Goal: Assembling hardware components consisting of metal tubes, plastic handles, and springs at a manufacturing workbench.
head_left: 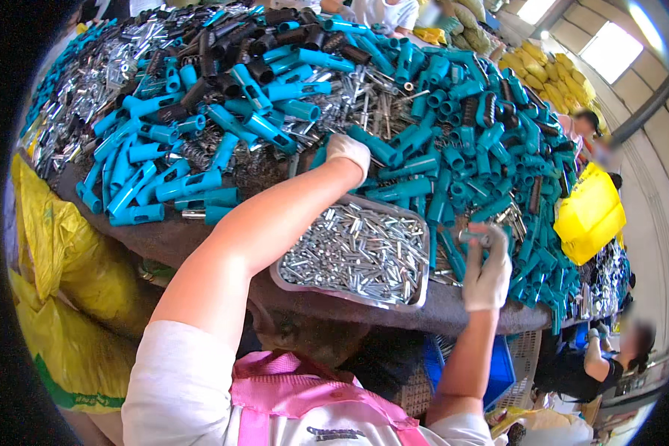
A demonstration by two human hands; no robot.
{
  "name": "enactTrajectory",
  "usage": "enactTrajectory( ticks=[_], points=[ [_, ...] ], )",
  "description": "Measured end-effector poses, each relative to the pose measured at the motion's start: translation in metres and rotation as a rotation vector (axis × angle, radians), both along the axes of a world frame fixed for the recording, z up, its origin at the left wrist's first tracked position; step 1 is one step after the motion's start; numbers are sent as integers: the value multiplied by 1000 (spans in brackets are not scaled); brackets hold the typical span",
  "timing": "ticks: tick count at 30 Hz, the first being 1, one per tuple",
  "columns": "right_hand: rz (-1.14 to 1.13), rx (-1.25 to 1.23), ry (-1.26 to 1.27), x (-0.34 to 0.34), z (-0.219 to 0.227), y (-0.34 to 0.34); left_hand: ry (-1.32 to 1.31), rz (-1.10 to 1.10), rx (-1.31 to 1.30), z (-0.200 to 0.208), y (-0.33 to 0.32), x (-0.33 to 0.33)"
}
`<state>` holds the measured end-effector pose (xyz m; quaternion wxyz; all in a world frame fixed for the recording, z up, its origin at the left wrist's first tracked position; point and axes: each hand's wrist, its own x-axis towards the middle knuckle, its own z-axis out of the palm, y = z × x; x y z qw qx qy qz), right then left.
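Observation:
White-gloved, my left hand (pixel 349 154) reaches into the heap of teal tubes (pixel 424 165) behind the tray. Its fingers curl downward, and what they hold is hidden; a teal tube (pixel 318 157) lies against its left side. My right hand (pixel 487 271), also gloved, is raised at the right of the tray. Between its thumb and fingertips it pinches a short silver metal cylinder (pixel 473 236). A shallow clear plastic tray (pixel 422 286) full of small silver pins (pixel 357 249) sits between my arms at the table's near edge.
Black parts (pixel 238 44) and loose metal pieces (pixel 82 119) pile up at the left and back. A yellow container (pixel 591 212) stands right of the heap. Below the edge are a blue crate (pixel 502 372) and yellow sacks (pixel 67 297). A person (pixel 609 364) works at the right.

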<state>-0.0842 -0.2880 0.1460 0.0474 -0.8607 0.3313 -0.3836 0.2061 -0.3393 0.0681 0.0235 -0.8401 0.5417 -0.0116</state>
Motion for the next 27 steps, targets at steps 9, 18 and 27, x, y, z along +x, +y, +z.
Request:
enactTrajectory(
  ticks=[9,18,27],
  points=[
    [3,236,-94,-23,-117,-12,-274,-70,-183,8,13,34],
    [277,172,-231,-1,-53,67,2681,366,-937,17,175,-38],
    [301,105,-104,20,-54,148,2348,323,-1495,-3,233,-123]
  ],
)
